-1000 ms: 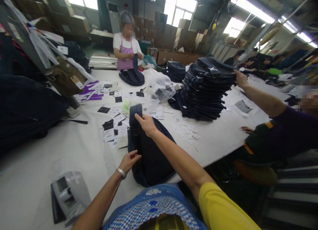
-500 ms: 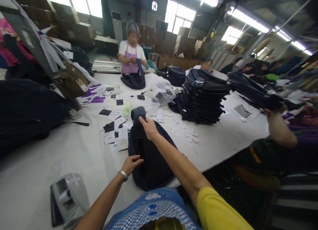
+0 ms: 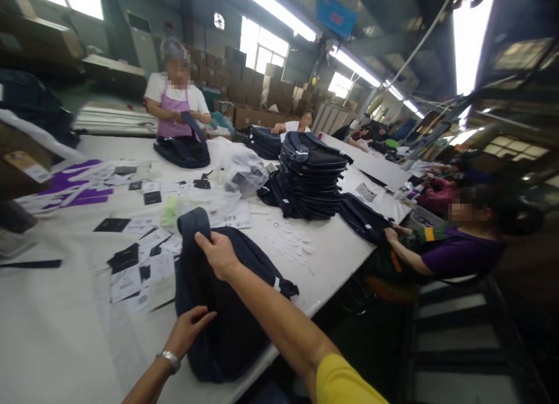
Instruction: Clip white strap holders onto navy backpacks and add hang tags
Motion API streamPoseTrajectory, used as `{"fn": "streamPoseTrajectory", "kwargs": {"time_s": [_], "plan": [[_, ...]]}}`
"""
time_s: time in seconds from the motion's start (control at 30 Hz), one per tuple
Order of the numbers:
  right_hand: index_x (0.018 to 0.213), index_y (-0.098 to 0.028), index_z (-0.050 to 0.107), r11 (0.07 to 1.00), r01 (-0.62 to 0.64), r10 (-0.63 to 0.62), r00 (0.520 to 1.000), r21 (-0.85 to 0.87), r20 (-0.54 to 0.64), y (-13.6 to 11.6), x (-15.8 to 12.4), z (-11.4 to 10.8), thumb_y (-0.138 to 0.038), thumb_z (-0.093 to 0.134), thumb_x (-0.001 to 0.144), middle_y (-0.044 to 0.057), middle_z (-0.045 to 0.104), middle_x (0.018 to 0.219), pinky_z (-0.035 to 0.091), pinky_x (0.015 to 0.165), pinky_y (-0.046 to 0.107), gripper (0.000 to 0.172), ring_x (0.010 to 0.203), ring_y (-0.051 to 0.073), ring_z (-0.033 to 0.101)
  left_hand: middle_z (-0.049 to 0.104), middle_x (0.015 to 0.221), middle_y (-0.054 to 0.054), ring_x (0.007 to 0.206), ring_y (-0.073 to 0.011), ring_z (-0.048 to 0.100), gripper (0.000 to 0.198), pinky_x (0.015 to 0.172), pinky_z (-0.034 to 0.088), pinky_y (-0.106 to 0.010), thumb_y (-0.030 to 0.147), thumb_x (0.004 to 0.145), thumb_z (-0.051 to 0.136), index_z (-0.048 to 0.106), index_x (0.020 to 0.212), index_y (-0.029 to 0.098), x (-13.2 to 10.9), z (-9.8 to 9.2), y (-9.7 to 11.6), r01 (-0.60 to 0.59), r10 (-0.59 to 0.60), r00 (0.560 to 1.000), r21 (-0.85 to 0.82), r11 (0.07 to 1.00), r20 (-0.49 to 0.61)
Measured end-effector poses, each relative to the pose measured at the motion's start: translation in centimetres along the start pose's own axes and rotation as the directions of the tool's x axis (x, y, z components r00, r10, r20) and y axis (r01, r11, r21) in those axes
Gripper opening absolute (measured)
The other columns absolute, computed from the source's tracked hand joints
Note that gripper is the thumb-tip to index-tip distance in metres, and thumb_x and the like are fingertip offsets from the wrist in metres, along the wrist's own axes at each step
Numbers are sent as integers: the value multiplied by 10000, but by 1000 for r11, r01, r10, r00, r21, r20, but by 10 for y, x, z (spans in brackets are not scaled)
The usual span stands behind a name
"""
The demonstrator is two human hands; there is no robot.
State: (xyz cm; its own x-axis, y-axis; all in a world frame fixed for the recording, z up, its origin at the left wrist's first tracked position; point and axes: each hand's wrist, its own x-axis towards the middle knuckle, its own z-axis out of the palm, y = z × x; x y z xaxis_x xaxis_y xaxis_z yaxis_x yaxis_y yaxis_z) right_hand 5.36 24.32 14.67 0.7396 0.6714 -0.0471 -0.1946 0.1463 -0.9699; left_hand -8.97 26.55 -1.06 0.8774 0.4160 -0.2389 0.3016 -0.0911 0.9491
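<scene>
Bag [image 3: 236, 311] lies under right hand [image 3: 218, 254] and left hand [image 3: 187, 329]

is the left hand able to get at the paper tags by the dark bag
Probably yes: the left hand touches the dark bag, and the paper tags lie uncovered right beside it.

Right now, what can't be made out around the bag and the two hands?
Head view: the left hand meets the bag at its edge; grip or mere touch is unclear.
Head view: the forearm behind the right hand covers part of the bag.
Head view: print on the paper tags is too small and blurred.
</scene>
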Motion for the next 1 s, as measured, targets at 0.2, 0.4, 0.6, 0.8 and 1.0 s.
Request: {"fn": "streamPoseTrajectory", "kwargs": {"time_s": [0.2, 0.4, 0.6, 0.8, 1.0], "plan": [[955, -171, 610, 965, -72, 49, 994, 251, 96, -21, -29, -11, -508, 720, 745, 31, 683, 825, 549, 734, 293, 413, 805, 181, 658, 692, 842, -89, 886, -263, 633, 457, 800, 492, -346, 594, 637, 734, 676, 758, 156, 3, 0, 13, 38, -31, 998, -115, 993, 64], [988, -170, 604, 924, -294, 299, 954, 244, 17, 16, -94, -40, -512, 720, 748, 75, 690, 891, 560, 740, 333, 434, 857, 223, 666, 700, 768, -67, 670, -186, 649, 365, 564, 519, -265, 259, 609, 730, 684, 940, 112, 9, 4, 1, 274, -265, 961, -337, 901, 74], [1146, -205, 565, 869, -446, 477, 871, 215, -117, 112, -167, -65, -518, 708, 733, 98, 675, 1092, 545, 866, 410, 537, 1068, 272, 629, 627, 611, -2, 571, -147, 604, 328, 524, 535, -261, 124, 577, 643, 691, 902, 113, 14, 3, -4, 357, -361, 930, -387, 850, 64], [1236, -221, 585, 929, -306, 303, 952, -211, -48, 160, -175, -85, -446, 663, 779, 69, 665, 1128, 493, 969, 403, 516, 1090, 246, 615, 714, 780, -65, 677, -188, 667, 379, 586, 539, -264, 205, 565, 738, 673, 924, 103, 6, 2, -1, 351, -309, 936, -423, 835, 168], [1143, -179, 644, 846, -274, 259, 961, -458, -98, 165, -180, -91, -403, 679, 773, 93, 635, 1096, 534, 688, 289, 435, 688, 148, 612, 727, 876, -102, 740, -210, 678, 480, 599, 524, -261, 192, 552, 764, 649, 1007, 90, 7, 15, -6, 250, -241, 967, -453, 856, 80]]}}
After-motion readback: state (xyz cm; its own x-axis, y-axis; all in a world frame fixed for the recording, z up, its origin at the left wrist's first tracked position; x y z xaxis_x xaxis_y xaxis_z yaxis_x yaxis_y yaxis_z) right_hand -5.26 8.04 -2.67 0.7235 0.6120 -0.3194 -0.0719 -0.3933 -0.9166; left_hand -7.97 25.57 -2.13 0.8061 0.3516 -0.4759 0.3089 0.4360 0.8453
